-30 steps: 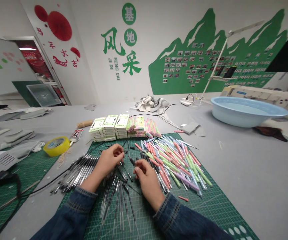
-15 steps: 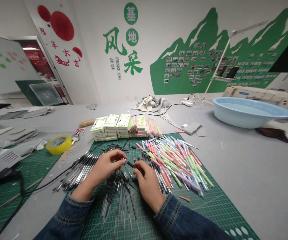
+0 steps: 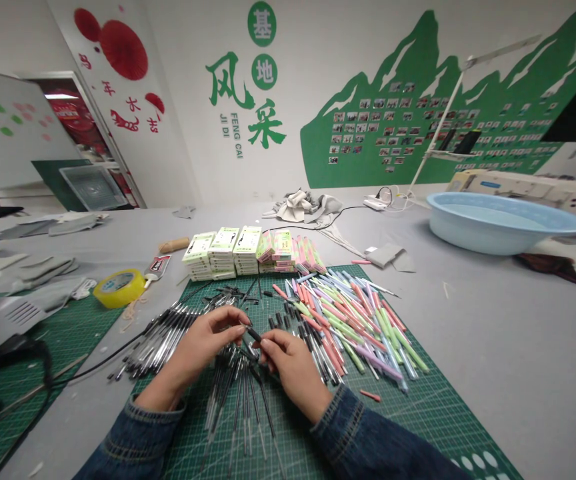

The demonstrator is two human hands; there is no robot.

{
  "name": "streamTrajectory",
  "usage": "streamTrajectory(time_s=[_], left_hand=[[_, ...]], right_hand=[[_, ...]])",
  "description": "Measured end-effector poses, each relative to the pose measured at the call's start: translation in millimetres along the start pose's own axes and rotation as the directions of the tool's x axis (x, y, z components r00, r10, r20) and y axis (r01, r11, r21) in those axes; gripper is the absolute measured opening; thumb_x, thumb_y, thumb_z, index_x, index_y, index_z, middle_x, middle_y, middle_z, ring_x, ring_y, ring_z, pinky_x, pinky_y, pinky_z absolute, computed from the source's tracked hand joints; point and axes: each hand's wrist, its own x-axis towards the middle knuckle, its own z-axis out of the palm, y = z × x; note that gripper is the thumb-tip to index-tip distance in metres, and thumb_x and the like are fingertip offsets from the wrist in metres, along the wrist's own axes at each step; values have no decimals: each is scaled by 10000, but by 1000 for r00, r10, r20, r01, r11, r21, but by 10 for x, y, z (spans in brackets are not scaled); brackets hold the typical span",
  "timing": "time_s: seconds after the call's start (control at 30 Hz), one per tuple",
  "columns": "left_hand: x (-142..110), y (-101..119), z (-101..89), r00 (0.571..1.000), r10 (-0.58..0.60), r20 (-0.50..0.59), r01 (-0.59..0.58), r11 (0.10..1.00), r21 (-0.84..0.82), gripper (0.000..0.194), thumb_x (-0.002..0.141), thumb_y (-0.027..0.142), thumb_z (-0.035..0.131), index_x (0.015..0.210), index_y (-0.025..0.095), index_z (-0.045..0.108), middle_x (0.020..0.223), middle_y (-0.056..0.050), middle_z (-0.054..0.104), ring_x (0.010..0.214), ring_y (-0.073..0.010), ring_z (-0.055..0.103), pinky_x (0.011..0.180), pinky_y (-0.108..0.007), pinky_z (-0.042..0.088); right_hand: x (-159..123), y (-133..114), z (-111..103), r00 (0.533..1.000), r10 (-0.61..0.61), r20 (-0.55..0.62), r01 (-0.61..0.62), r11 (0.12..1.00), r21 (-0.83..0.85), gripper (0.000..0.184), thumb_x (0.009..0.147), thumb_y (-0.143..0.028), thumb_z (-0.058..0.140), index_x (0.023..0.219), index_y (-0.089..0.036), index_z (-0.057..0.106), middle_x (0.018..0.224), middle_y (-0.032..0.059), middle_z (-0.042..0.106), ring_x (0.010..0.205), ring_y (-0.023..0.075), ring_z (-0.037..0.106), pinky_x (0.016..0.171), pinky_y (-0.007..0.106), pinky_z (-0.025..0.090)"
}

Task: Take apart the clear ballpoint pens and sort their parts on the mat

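Between my hands, over the green cutting mat [image 3: 408,427], is a short dark pen piece [image 3: 253,333], slanting down to the right. My left hand [image 3: 213,337] pinches its upper left end. The fingers of my right hand [image 3: 291,365] close on the lower right end; their tips partly hide it. Below the hands, thin pen refills [image 3: 245,407] fan out on the mat. Left of my left hand lies a heap of clear pens with dark ends [image 3: 161,343]. Beside my right hand are several black caps [image 3: 279,319] and a large pile of pastel pens [image 3: 353,320].
Stacked small boxes [image 3: 225,243] stand behind the mat. A roll of yellow tape [image 3: 118,288] and a glue tube [image 3: 157,267] lie to the left. At the back right is a blue basin [image 3: 498,230]. Cloth scraps [image 3: 303,208] and a black cable lie on the grey table.
My right hand has moved slightly left, closer to my left hand, and the dark piece has shifted a little left and down with it. Both hands keep their pinch.
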Motion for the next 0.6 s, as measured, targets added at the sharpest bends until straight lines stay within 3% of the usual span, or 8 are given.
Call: streamTrajectory(time_s=[0.1, 0.27, 0.47, 0.6], left_hand=[[15, -16, 64, 998, 3, -57, -9, 996, -89, 257, 692, 293, 704, 922, 201, 636, 852, -27, 619, 752, -162, 566, 606, -242, 457], [48, -85, 105, 990, -16, -137, 1, 994, -108, 133, 724, 289, 688, 728, 171, 625, 606, 30, 537, 562, -92, 462, 533, -197, 378], [24, -112, 118, 990, -115, -83, 81, 941, -330, 238, 726, 268, 700, 953, 203, 667, 985, -45, 641, 914, -165, 565, 766, -257, 456], [32, -154, 156, 985, -126, -121, 79, 937, -339, 150, 718, 272, 716, 823, 173, 675, 873, -29, 629, 826, -137, 558, 716, -229, 453]], right_hand=[[2, 3, 1, 999, -33, -38, 31, 998, -47, 150, 840, -250, 508, 779, -191, 631, 617, -38, 556, 542, 109, 475, 537, 223, 359], [-2, -8, -2, 999, -24, -41, 22, 999, -39, 139, 838, -238, 507, 783, -183, 621, 621, -37, 552, 545, 109, 475, 536, 226, 361], [1, 8, 2, 1000, 5, -17, -5, 1000, 30, 165, 852, -273, 503, 795, -168, 617, 617, -32, 549, 512, 96, 455, 510, 220, 344], [5, 26, 6, 1000, 13, -22, -12, 999, 50, 159, 847, -291, 525, 801, -168, 614, 611, -32, 549, 510, 93, 454, 509, 217, 340]])
